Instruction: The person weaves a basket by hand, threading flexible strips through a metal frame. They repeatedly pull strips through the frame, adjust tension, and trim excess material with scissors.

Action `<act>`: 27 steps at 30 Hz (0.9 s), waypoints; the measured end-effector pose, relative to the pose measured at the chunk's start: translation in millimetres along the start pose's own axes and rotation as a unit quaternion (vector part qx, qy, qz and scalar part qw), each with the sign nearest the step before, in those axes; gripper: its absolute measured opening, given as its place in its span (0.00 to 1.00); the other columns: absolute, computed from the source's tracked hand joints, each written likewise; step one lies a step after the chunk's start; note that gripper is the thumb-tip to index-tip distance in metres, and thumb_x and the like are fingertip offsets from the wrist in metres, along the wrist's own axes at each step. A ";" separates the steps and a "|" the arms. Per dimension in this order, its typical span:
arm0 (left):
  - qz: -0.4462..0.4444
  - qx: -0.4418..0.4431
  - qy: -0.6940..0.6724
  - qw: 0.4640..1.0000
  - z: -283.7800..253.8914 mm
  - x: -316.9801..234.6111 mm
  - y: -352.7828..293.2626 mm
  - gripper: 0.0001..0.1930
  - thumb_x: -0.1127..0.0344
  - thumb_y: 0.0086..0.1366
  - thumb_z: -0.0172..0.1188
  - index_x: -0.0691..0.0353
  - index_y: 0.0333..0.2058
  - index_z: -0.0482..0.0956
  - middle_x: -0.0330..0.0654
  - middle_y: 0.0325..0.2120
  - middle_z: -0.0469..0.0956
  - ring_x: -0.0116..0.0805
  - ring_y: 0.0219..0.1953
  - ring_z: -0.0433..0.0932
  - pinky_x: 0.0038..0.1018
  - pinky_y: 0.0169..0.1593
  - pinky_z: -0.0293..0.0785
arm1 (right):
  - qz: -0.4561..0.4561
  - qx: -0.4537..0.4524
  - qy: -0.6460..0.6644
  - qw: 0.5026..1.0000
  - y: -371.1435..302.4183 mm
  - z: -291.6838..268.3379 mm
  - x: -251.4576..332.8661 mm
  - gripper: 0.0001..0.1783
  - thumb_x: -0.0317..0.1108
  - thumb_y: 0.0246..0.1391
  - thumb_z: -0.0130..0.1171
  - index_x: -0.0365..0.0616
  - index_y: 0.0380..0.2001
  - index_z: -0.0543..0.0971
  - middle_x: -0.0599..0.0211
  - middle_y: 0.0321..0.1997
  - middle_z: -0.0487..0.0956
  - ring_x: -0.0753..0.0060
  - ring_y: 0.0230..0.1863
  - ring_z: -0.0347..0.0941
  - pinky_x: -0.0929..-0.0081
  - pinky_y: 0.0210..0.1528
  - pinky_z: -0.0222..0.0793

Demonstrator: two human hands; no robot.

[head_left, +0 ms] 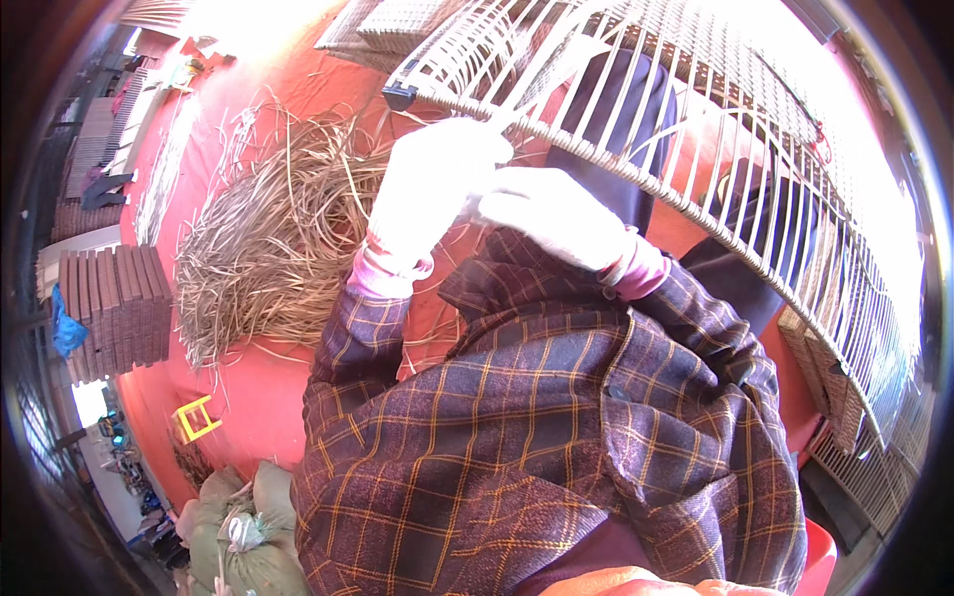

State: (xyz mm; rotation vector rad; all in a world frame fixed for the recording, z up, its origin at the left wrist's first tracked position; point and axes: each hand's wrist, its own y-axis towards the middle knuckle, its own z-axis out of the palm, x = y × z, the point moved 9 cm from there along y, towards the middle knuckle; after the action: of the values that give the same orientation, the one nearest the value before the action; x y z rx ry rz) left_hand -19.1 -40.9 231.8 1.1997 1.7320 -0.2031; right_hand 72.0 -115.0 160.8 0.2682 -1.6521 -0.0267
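Observation:
My left hand (429,189), in a white glove, is closed just under the strand-wrapped bar (596,157) of a frame. Beside it my right hand (556,217), gloved in white too, has its fingers curled inward with the tips close to the left hand. Glare washes out both gloves, so whatever they hold is hidden. The frame, strung with pale parallel strands (686,149), slants from the upper middle to the lower right, across my legs. A dark block (399,96) caps its left corner.
Loose tan weaving strands (278,238) lie heaped on the red floor (268,397) at left. Beyond them stands a stack of brown woven panels (117,310). A small yellow frame (198,419) and tied green sacks (253,526) are at lower left. More woven pieces (407,25) sit at the top.

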 end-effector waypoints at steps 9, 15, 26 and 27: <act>-0.175 0.068 -0.214 0.959 14.7 34.2 -41.9 0.16 0.61 0.67 0.64 0.72 0.41 0.86 0.42 0.36 0.84 0.23 0.30 0.77 0.20 0.34 0.73 | -0.007 -0.183 0.327 0.927 5.4 -71.5 -4.8 0.17 0.40 0.74 0.59 0.38 0.52 0.85 0.68 0.41 0.84 0.80 0.37 0.80 0.81 0.44 0.78; -0.153 0.140 -0.012 0.978 5.0 39.4 -44.7 0.14 0.67 0.70 0.64 0.71 0.48 0.86 0.45 0.41 0.87 0.30 0.40 0.84 0.26 0.45 0.80 | 0.009 -0.212 0.285 0.935 -13.6 -76.9 -14.8 0.18 0.42 0.76 0.55 0.38 0.53 0.84 0.69 0.41 0.85 0.81 0.37 0.76 0.80 0.45 0.75; -0.074 0.080 -0.205 0.973 53.2 1.2 15.5 0.16 0.66 0.72 0.64 0.69 0.54 0.83 0.42 0.36 0.86 0.23 0.25 0.82 0.19 0.30 0.78 | -0.070 -0.090 0.134 0.984 -16.2 -18.7 -9.1 0.17 0.40 0.75 0.56 0.40 0.53 0.86 0.67 0.34 0.87 0.75 0.32 0.82 0.76 0.40 0.79; -0.091 0.066 -0.228 0.967 56.3 5.7 17.8 0.16 0.66 0.72 0.64 0.69 0.54 0.83 0.42 0.36 0.86 0.23 0.25 0.82 0.19 0.30 0.78 | -0.070 -0.072 0.142 0.985 -17.0 -19.1 -5.9 0.17 0.40 0.75 0.56 0.40 0.52 0.86 0.67 0.34 0.87 0.75 0.32 0.82 0.75 0.40 0.79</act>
State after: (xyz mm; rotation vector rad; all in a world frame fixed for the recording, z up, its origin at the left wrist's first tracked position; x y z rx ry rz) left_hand 29.4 -62.4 205.4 0.9903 1.4331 -0.6615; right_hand 94.0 -127.7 154.0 0.2645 -1.3382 -0.2055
